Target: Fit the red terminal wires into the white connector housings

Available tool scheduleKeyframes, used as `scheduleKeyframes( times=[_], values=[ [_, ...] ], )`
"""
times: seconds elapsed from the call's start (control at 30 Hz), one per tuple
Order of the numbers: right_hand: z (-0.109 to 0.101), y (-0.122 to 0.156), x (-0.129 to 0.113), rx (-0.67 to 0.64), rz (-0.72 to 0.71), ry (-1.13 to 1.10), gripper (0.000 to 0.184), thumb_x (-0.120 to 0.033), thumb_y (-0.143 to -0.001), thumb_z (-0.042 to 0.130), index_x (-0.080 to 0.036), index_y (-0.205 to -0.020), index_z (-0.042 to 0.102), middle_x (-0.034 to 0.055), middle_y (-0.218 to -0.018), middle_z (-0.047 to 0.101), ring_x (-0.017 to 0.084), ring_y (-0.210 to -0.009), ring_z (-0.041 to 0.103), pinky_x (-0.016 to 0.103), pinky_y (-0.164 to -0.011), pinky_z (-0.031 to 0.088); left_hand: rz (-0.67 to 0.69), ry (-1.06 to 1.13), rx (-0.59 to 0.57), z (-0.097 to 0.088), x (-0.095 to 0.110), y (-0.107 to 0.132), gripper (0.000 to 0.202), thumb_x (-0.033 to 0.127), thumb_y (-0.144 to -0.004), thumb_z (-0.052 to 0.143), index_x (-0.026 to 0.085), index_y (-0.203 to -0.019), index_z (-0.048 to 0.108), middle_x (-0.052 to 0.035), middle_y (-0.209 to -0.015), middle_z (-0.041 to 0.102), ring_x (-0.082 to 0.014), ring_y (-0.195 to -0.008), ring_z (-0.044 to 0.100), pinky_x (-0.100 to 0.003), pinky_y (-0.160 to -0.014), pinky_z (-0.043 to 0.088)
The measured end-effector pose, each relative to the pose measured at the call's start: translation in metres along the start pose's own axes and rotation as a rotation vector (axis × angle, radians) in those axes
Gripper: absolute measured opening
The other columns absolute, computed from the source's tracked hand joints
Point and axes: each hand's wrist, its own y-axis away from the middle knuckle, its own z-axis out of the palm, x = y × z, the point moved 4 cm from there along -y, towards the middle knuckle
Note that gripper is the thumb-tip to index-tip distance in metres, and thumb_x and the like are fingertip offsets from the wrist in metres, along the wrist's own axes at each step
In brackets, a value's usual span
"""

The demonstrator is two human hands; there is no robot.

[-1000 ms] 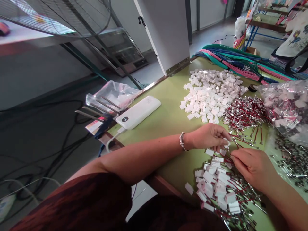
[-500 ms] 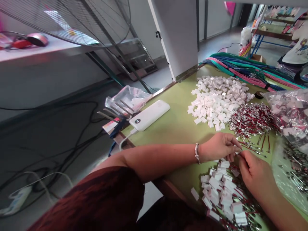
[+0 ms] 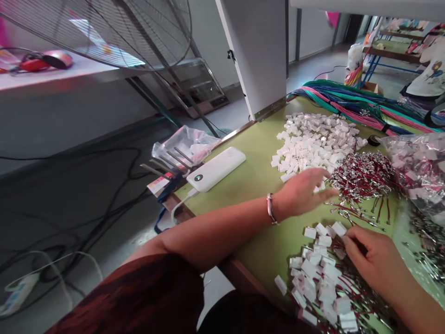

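My left hand, with a silver bracelet at the wrist, reaches over the near edge of a pile of white plastic connector housings. Its fingers are apart and nothing shows in them. Beside its fingertips lies a heap of short red wires with metal terminals. Lower right, my right hand is closed, thumb and forefinger pinched at a white connector housing. Below it spreads a nearer pile of white housings with red wires attached, partly covered by this hand.
A white power bank with a cable lies at the table's left edge. To the right stands a clear bag of wired parts. Bundled coloured cables run along the back. A large fan is upper left; a person sits far right.
My left hand has parted from the right and moved left and up, its fingers opening. The right hand has stayed low, moving slightly down, with a white housing now showing at its fingertips.
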Motion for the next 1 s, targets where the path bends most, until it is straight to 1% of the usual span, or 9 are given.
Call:
scheduleKeyframes(
  times=[0.1, 0.2, 0.27, 0.33, 0.57, 0.67, 0.77, 0.9, 1.0],
  values=[
    [-0.004, 0.005, -0.008, -0.024, -0.06, -0.015, 0.025, -0.028, -0.092, 0.047, -0.022, -0.072, 0.061, -0.001, -0.063, 0.06, 0.013, -0.056, 0.055, 0.026, -0.055, 0.04, -0.078, -0.392, 0.034, -0.007, -0.016, -0.008, 0.045, 0.056, -0.086, 0.056, 0.012, -0.095, 0.064, -0.0121, -0.093, 0.062, -0.0241, -0.088, 0.056, -0.035, -0.074, 0.046],
    [-0.018, 0.004, 0.005, 0.168, 0.037, 0.131, 0.032, -0.031, -0.092, 0.047, -0.021, -0.063, 0.058, -0.0001, -0.059, 0.056, 0.013, -0.053, 0.049, 0.028, -0.055, 0.038, -0.026, -0.557, -0.065, 0.002, -0.023, -0.013, 0.043, 0.054, -0.087, 0.056, 0.011, -0.089, 0.065, -0.0133, -0.094, 0.06, -0.0265, -0.092, 0.053, -0.034, -0.074, 0.045],
    [-0.023, 0.002, 0.02, 0.25, 0.141, 0.271, 0.03, -0.036, -0.091, 0.049, -0.021, -0.066, 0.059, 0.001, -0.062, 0.059, 0.014, -0.053, 0.05, 0.028, -0.054, 0.037, 0.005, -0.575, -0.096, 0.007, -0.024, -0.014, 0.036, 0.046, -0.09, 0.056, 0.011, -0.089, 0.065, -0.0132, -0.095, 0.059, -0.0263, -0.095, 0.052, -0.034, -0.078, 0.044],
    [-0.019, -0.002, 0.033, 0.218, 0.192, 0.373, 0.024, -0.04, -0.088, 0.051, -0.022, -0.077, 0.062, 0.0023, -0.073, 0.064, 0.016, -0.059, 0.056, 0.028, -0.053, 0.036, 0.024, -0.548, -0.118, 0.009, -0.024, -0.013, 0.03, 0.04, -0.09, 0.057, 0.011, -0.093, 0.064, -0.0123, -0.097, 0.059, -0.0251, -0.095, 0.053, -0.034, -0.08, 0.044],
    [0.0, -0.005, 0.038, 0.139, 0.135, 0.491, 0.022, -0.027, -0.092, 0.041, -0.02, -0.083, 0.059, 0.0051, -0.083, 0.065, 0.019, -0.065, 0.058, 0.03, -0.055, 0.037, 0.066, -0.471, -0.166, 0.007, -0.028, -0.011, 0.025, 0.023, -0.089, 0.059, 0.013, -0.112, 0.06, -0.0101, -0.099, 0.063, -0.0221, -0.091, 0.057, -0.034, -0.078, 0.046],
    [-0.005, -0.005, 0.036, 0.183, 0.131, 0.459, 0.023, -0.029, -0.094, 0.038, -0.02, -0.084, 0.057, 0.0062, -0.081, 0.064, 0.02, -0.067, 0.059, 0.031, -0.055, 0.039, 0.119, -0.279, -0.091, 0.002, -0.021, -0.009, 0.029, 0.017, -0.089, 0.055, 0.017, -0.118, 0.062, -0.0091, -0.1, 0.064, -0.0191, -0.09, 0.058, -0.031, -0.078, 0.047],
    [-0.015, -0.003, 0.032, 0.295, 0.102, 0.391, 0.023, -0.032, -0.095, 0.038, -0.019, -0.086, 0.055, 0.0083, -0.081, 0.065, 0.021, -0.068, 0.061, 0.031, -0.055, 0.041, 0.102, 0.116, -0.1, 0.005, -0.014, -0.007, 0.017, 0.02, -0.085, 0.063, 0.016, -0.1, 0.072, -0.0067, -0.088, 0.067, -0.0152, -0.081, 0.06, -0.028, -0.075, 0.048],
    [-0.019, -0.001, 0.022, 0.324, 0.105, 0.314, 0.02, -0.034, -0.096, 0.04, -0.02, -0.089, 0.054, 0.0038, -0.068, 0.066, 0.018, -0.051, 0.058, 0.028, -0.047, 0.037, -0.267, 0.752, -0.299, 0.029, -0.015, 0.002, 0.018, 0.027, -0.084, 0.066, 0.013, -0.093, 0.073, -0.0038, -0.071, 0.068, -0.0107, -0.062, 0.062, -0.025, -0.064, 0.051],
    [-0.018, -0.001, 0.011, 0.324, 0.022, 0.262, 0.015, -0.029, -0.095, 0.044, -0.019, -0.092, 0.055, 0.0025, -0.068, 0.066, 0.016, -0.052, 0.059, 0.027, -0.051, 0.041, -0.428, 1.116, -0.364, 0.044, -0.015, 0.008, 0.014, 0.024, -0.084, 0.066, 0.013, -0.09, 0.072, -0.0044, -0.076, 0.071, -0.0103, -0.066, 0.067, -0.025, -0.07, 0.053]
  ],
)
